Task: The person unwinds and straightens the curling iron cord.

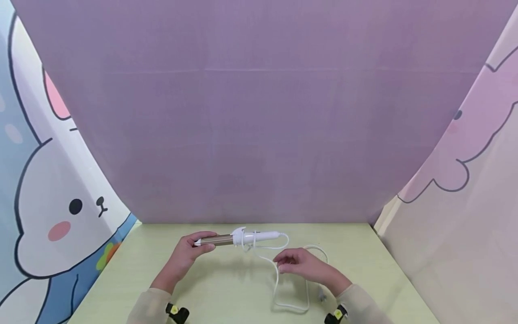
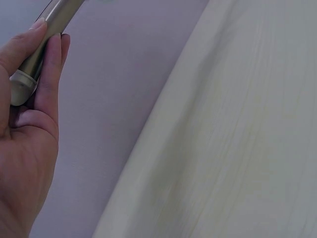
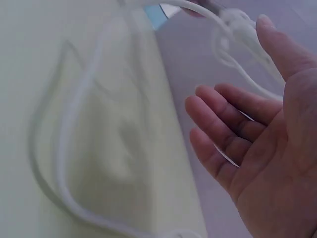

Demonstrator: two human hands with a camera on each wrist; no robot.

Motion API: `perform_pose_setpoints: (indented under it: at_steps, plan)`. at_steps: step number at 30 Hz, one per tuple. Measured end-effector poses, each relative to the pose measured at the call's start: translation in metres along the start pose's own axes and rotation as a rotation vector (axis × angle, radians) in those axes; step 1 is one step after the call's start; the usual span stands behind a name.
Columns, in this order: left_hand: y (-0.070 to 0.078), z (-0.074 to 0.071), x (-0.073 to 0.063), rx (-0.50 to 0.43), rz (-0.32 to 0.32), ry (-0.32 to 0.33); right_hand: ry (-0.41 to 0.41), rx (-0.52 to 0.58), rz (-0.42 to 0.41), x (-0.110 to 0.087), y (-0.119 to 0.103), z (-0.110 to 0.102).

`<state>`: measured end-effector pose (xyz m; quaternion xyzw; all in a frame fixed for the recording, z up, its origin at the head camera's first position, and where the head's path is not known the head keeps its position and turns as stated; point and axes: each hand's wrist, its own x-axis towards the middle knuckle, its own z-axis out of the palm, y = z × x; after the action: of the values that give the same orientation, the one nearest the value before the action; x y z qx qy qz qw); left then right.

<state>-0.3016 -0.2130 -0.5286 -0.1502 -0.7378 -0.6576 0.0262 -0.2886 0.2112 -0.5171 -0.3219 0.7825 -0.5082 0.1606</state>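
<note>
A curling iron with a white handle and a gold-brown barrel is held level above the table. My left hand grips its barrel near the tip, thumb on one side and fingers on the other; the left wrist view shows the barrel between them. White cord wraps loosely around the handle and trails down in a long loop. My right hand is beside that loop, its fingers relaxed and slightly bent. In the right wrist view the palm faces the camera, and the cord passes behind the hand.
A pale green-yellow table lies under both hands. The cord's plug shows beside the right wrist. A purple curtain stands at the back, with cartoon-printed cloths at the sides.
</note>
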Motion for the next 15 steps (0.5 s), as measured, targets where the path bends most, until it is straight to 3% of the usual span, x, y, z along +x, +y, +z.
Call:
perform_pose_setpoints:
  at_steps: [7, 15]
  plan:
    - [-0.003, -0.001, 0.001, -0.005, 0.003, -0.002, 0.038, 0.075, -0.017, 0.01, -0.005, 0.025]
    - [-0.007, -0.002, 0.002, -0.015, 0.003, -0.009, 0.036, 0.078, -0.064, 0.012, -0.008, 0.031]
